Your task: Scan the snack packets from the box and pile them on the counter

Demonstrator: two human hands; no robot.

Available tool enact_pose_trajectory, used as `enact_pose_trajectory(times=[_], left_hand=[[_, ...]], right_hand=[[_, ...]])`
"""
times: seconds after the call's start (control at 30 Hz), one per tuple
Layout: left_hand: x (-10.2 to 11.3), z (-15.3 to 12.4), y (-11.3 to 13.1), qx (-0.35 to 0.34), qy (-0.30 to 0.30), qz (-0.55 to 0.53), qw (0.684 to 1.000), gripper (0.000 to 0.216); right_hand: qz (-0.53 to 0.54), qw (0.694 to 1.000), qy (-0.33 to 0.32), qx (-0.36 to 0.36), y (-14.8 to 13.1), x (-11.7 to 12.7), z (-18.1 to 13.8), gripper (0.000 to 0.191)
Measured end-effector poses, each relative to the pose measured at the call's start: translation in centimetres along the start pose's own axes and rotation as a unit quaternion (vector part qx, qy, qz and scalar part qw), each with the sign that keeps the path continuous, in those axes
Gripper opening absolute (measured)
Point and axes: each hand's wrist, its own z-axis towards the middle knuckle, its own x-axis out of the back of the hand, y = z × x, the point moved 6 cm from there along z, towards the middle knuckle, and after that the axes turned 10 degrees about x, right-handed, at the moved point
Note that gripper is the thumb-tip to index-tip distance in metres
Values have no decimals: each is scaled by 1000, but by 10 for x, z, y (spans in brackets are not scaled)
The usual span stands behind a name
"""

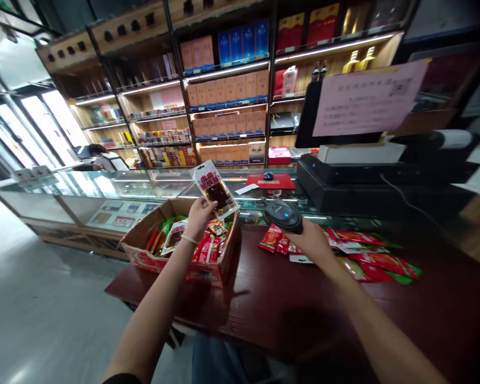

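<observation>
Glass tops the long counter [76, 184] that we see running in from nine o'clock, a partly hidden person [98, 151] just behind it between nine and ten. At eight we find an open cardboard box [150, 260], its red printed side toward us, filled with assorted packets [210, 249] in red, green and white. Above its far right corner our left hand [200, 214], a pale band [190, 239] at the wrist, pinches the lower left side of a white-edged packet [216, 189], thumb on the front; the packet leans toward eleven, a brown panel showing. Up at twelve we see orange boxes [228, 92] lined up on lit wooden shelves [336, 47]. The cardboard box rests on a dark red-brown table [256, 288] that spreads from seven o'clock to four. Between two and three, a dark mouse [268, 176] sits on a red mat [282, 183]. At four, our right hand [312, 240] is closed around the handle of a black scanner [284, 214] with a blue light on top. Beneath and beyond them, red packets [370, 258], some with green edges, lie overlapping on the table; we cannot tell whether the scanner touches any. At two, a pink printed sheet [364, 101] covers much of a dark monitor [308, 120], and black equipment [336, 192] with a pale cable [402, 197] stands near three.
</observation>
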Motion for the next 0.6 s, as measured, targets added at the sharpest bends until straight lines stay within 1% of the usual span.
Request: enact_pose_trajectory(times=[0.1,0.17,0.23,0.3,0.37,0.43,0.53,0.6], left_hand=[[-59,-16,-1,-33,-27,2,999,40],[-94,-24,-12,-49,-41,-19,998,38],[-125,-27,-35,-44,-49,-57,996,39],[-148,-27,-71,-23,-53,-87,995,42],[-165,-25,-112,-6,-57,-103,993,41],[-175,-21,-154,16,-57,-120,991,40],[-175,-15,-205,56,-30,-121,991,43],[-170,-11,-226,77,-12,-121,990,42]], right_hand=[[-16,999,30,-24,27,24,-12,33],[-10,998,46,-34,49,38,-21,35],[-12,997,59,-46,70,51,-31,37],[-28,996,72,-52,88,62,-42,40],[-59,993,82,-57,103,70,-52,44],[-109,988,80,-77,115,73,-61,46],[-190,974,52,-108,130,69,-72,46],[-223,969,18,-107,133,62,-75,47]])
